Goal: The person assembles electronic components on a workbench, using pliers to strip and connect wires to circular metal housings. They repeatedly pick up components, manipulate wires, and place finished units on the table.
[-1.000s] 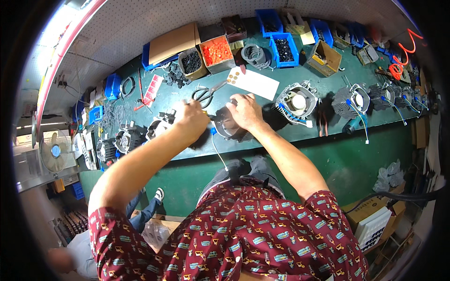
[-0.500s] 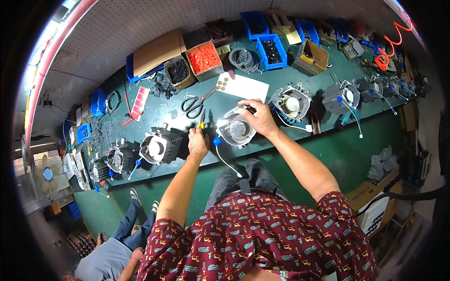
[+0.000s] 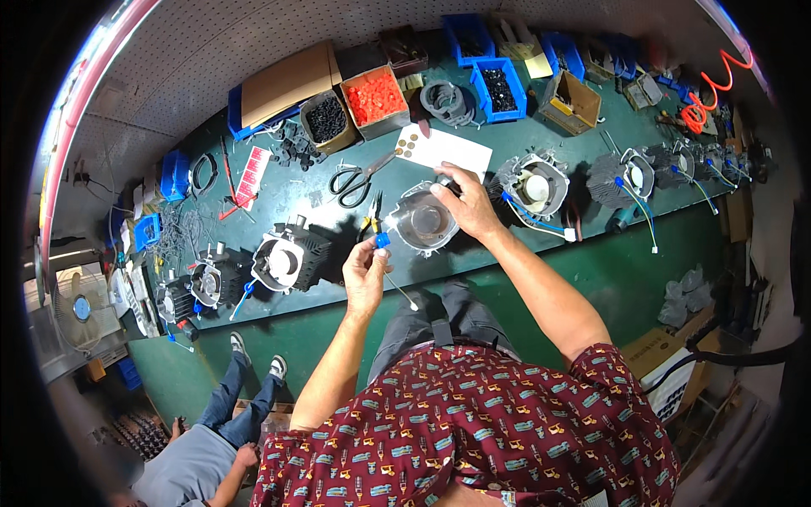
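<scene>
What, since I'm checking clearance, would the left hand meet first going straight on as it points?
Probably the yellow-handled pliers, just past the blue piece in the left hand; depth is unclear.

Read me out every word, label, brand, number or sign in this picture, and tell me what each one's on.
Nothing reads clearly enough to quote.
Brown carton, lower right: dark print, too small and blurred.
Red-and-white sheet, left: marks too small to read.
Metal housing at the right hand: no lettering I can make out.
</scene>
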A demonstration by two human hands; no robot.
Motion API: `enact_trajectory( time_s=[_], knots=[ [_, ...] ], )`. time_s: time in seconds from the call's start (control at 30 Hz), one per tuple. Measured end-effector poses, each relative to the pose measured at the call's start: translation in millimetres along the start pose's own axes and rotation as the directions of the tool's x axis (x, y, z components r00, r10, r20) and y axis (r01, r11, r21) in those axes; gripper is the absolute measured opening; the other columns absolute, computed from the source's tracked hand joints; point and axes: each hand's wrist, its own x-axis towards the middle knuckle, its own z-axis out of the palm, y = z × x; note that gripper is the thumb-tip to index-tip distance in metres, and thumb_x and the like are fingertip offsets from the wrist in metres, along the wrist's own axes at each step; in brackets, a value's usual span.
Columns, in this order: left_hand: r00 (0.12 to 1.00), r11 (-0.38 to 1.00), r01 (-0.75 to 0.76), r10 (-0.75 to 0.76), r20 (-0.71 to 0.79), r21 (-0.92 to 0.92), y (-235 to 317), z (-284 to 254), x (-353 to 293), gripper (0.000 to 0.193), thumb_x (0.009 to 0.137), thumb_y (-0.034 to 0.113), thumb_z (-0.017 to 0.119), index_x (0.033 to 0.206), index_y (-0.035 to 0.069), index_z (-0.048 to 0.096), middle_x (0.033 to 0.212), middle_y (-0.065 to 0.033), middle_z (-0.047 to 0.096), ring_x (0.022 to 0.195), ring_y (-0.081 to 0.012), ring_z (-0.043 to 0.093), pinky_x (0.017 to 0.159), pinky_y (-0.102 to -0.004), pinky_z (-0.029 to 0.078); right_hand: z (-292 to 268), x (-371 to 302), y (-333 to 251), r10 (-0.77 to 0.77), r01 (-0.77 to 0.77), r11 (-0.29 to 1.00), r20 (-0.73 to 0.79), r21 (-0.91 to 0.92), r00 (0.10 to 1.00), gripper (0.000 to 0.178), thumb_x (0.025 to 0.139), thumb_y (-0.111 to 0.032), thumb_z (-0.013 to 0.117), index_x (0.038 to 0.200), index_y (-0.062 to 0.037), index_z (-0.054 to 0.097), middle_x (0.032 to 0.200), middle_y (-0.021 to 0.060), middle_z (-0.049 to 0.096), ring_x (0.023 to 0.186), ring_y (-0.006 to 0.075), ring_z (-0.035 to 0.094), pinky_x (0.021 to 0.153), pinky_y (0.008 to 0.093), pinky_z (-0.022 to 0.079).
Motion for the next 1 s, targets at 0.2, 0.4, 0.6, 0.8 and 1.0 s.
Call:
enact_trajectory(
  time_s=[0.2,0.4,0.6,0.8,1.0],
  knots=[
    [0.997,0.997,0.071,-0.071,0.009,-0.033,17.1,17.0,4.4,0.021,0.101,0.013,0.066,0.119,0.001,0.063,0.094,-0.0018,0.066,0.084,-0.0096,0.064,0.075,-0.0316,0.061,-17.4,-16.6,-28.8,-0.164,0.093,0.962,-0.271,-0.255,0.949,0.043,0.087,-0.017,0.077,0.124,0.0013,0.064,0.126,0.0208,0.064,0.118,0.037,0.059,0.106,0.0453,0.044],
    [0.986,0.979,0.164,-0.165,0.003,-0.122,20.2,19.6,3.8,0.018,0.103,0.015,0.064,0.115,0.002,0.063,0.096,-0.004,0.069,0.083,-0.0101,0.064,0.074,-0.0306,0.06,17.9,-103.1,-88.2,0.099,-0.11,0.994,0.272,0.026,0.957,0.019,0.088,-0.01,0.075,0.103,0.0007,0.068,0.095,0.0139,0.074,0.079,0.0201,0.071,0.069,0.0335,0.057],
    [0.986,0.983,0.163,-0.166,-0.032,-0.09,15.4,12.8,12.2,0.017,0.101,0.016,0.068,0.109,0.001,0.065,0.094,-0.0054,0.07,0.078,-0.011,0.065,0.071,-0.0292,0.059,61.3,-106.2,-87.7,0.644,-0.821,0.562,0.57,0.1,0.51,0.026,0.098,-0.023,0.061,0.103,0.0028,0.065,0.082,0.0159,0.071,0.076,0.0329,0.07,0.072,0.0424,0.055],
    [0.971,0.952,0.204,-0.226,-0.076,-0.227,17.9,22.6,21.5,0.014,0.099,0.012,0.07,0.105,0.0,0.066,0.091,-0.0063,0.07,0.076,-0.013,0.067,0.075,-0.0321,0.062,60.6,-110.4,-77.2,0.185,-0.239,0.969,0.445,0.068,0.876,0.027,0.102,-0.023,0.052,0.09,0.0001,0.061,0.079,0.0235,0.064,0.075,0.0445,0.064,0.068,0.0506,0.049],
    [0.967,0.93,0.219,-0.247,-0.062,-0.294,14.6,26.1,35.7,0.009,0.098,0.009,0.07,0.1,0.002,0.065,0.087,-0.0055,0.069,0.072,-0.0134,0.066,0.076,-0.0333,0.063,54.1,-104.7,-82.8,0.167,-0.168,0.985,0.485,-0.043,0.858,0.029,0.102,-0.025,0.052,0.088,-0.0012,0.06,0.078,0.0251,0.064,0.08,0.0489,0.063,0.07,0.0551,0.048]
  ],
)
